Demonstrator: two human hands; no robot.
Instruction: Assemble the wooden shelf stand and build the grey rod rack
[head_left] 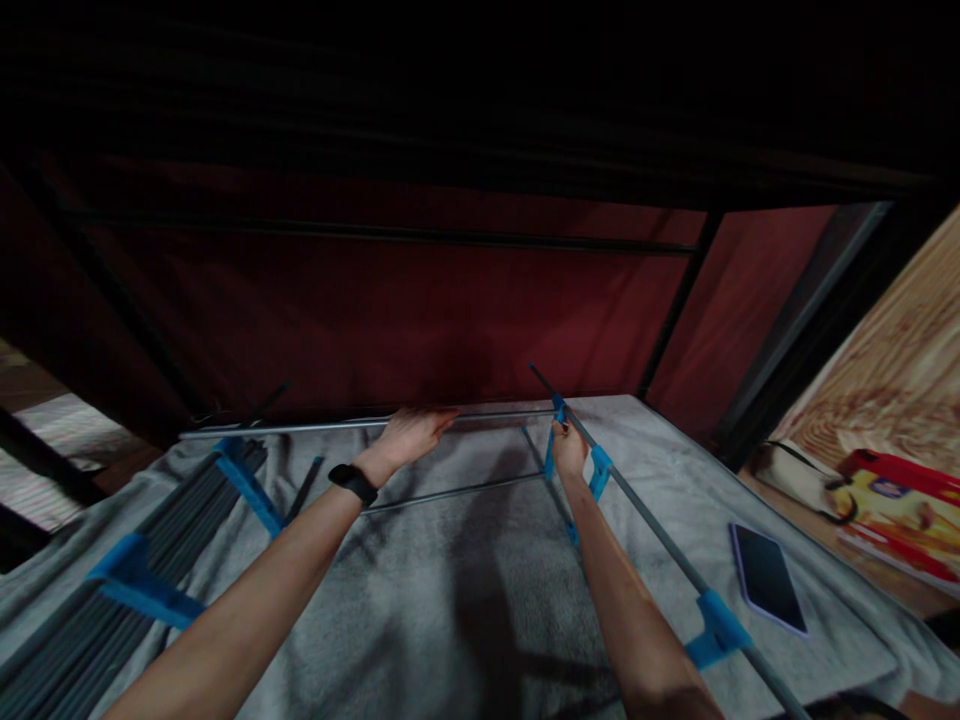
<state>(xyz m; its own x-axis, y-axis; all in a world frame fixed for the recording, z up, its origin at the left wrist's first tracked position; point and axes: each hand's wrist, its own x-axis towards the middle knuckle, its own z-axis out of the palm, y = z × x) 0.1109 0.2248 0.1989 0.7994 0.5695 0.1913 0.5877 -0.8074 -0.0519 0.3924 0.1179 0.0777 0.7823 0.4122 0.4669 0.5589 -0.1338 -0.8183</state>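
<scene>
My left hand, with a dark band on its wrist, is closed over a long thin grey metal tube that runs across the far side of the blanket. My right hand is wrapped round a blue plastic connector where this tube meets a grey side pole; part of the connector is hidden by the fingers. More blue connectors sit along the side pole. A second, lower crossbar joins the same frame. On the left, blue brackets sit on another side of the frame.
Several loose grey tubes lie bundled at the left. A phone rests on the grey blanket at the right, near a beige pouch and a red-and-yellow package. Dark bed-frame bars and dark red fabric stand behind.
</scene>
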